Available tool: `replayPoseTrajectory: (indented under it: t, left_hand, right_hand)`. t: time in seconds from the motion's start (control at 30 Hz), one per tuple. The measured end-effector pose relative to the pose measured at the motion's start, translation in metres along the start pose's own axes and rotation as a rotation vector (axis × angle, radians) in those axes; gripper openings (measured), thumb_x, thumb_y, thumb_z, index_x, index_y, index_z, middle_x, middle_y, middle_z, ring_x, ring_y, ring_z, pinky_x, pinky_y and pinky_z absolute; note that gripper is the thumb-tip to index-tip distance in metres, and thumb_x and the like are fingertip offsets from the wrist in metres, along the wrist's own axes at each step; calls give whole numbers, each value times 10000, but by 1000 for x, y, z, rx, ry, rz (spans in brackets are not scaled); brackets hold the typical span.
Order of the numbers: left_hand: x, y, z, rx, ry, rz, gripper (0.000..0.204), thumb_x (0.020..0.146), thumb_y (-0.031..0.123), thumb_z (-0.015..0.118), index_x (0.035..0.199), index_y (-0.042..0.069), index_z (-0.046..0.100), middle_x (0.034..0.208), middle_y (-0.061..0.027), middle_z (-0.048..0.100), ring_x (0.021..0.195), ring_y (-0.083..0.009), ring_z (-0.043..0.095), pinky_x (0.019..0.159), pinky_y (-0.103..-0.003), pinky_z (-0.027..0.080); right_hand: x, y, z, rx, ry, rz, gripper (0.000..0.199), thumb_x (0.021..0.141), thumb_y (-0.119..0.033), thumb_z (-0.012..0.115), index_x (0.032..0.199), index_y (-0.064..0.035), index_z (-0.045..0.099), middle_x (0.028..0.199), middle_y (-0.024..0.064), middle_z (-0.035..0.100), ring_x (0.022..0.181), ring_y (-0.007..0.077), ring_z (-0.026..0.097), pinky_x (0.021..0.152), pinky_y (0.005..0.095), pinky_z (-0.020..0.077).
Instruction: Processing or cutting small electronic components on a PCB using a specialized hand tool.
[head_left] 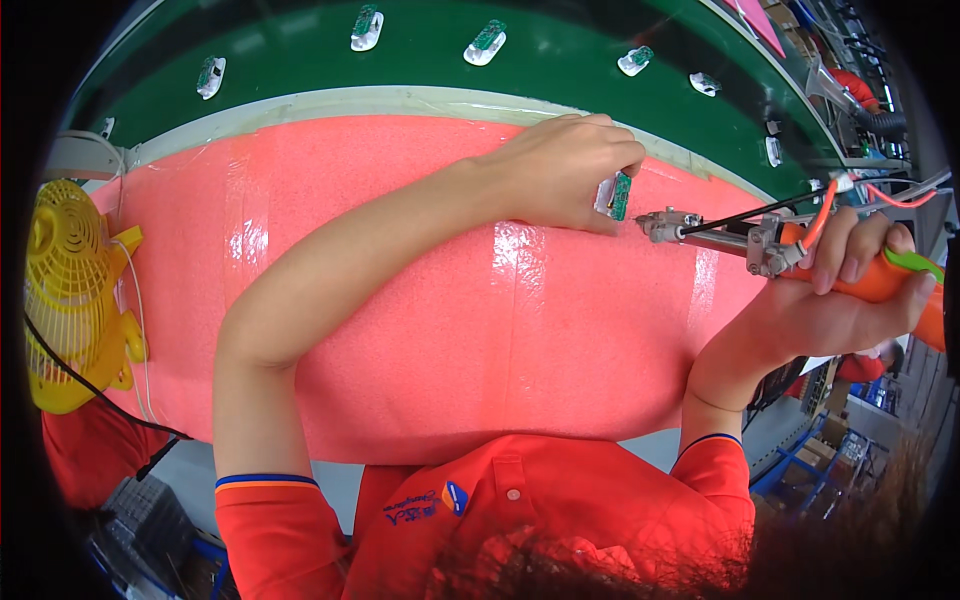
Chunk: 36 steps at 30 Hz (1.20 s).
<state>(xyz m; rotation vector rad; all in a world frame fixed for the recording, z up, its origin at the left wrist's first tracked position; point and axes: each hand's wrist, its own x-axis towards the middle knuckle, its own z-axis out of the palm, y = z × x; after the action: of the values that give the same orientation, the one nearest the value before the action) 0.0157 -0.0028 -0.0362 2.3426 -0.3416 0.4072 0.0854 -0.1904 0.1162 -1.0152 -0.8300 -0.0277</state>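
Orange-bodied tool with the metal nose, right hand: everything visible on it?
The orange-bodied handheld tool has a slim grey metal-looking nose with clamp-like brackets, a thin black tube or rod alongside, an orange-red tube arching above, and a bright green part near its rear. The body looks plastic. The right hand grips it, nose pointing left, tip close to the small green circuit board in the left hand, apparently apart. Its rear meets the picture's dark rim.
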Motion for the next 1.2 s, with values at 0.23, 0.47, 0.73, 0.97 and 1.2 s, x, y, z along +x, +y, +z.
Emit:
replayPoseTrajectory:
  t: [0.23,0.47,0.73,0.97,1.2]
  left_hand:
    - [1,3,-2,-15,-11,-12,468,717,298,902,1016,41,651,1034,-109,685,1053,-316,631,925,-422,526]
    - [1,4,-3,-14,-9,-30,466,700,303,902,1011,38,679,1013,-124,700,1039,-329,656,917,-432,534]
    - [4,7,-8,47,-89,-20,443,726,283,884,1029,63,646,1057,-64,678,1085,-286,606,937,-419,476]
    - [8,-50,-32,651,589,-187,579,812,200,789,1337,23,622,1248,-150,652,1173,-341,589,945,-451,467]
    - [3,-54,-58,-133,93,-288,558,738,242,883,1206,-6,704,954,-182,748,870,-276,731,799,-367,574]
  right_hand:
    - [3,0,-17,20,-179,37,491,1054,-525,422,1047,-85,641,662,24,520,455,125,466,442,300,451]
    - [-1,5,-13,24,-141,64,480,1049,-530,433,1043,-94,632,648,16,503,446,125,449,436,298,441]
    - [-4,8,-10,66,-162,115,460,1052,-512,424,1028,-98,623,629,14,463,440,125,399,424,297,396]
    - [16,-16,-36,12,-138,0,489,1049,-494,443,1051,-49,645,667,20,500,470,122,422,455,278,394]
    - [8,-3,-8,41,30,38,372,1031,-395,522,963,-37,594,667,38,453,486,119,365,434,225,259]
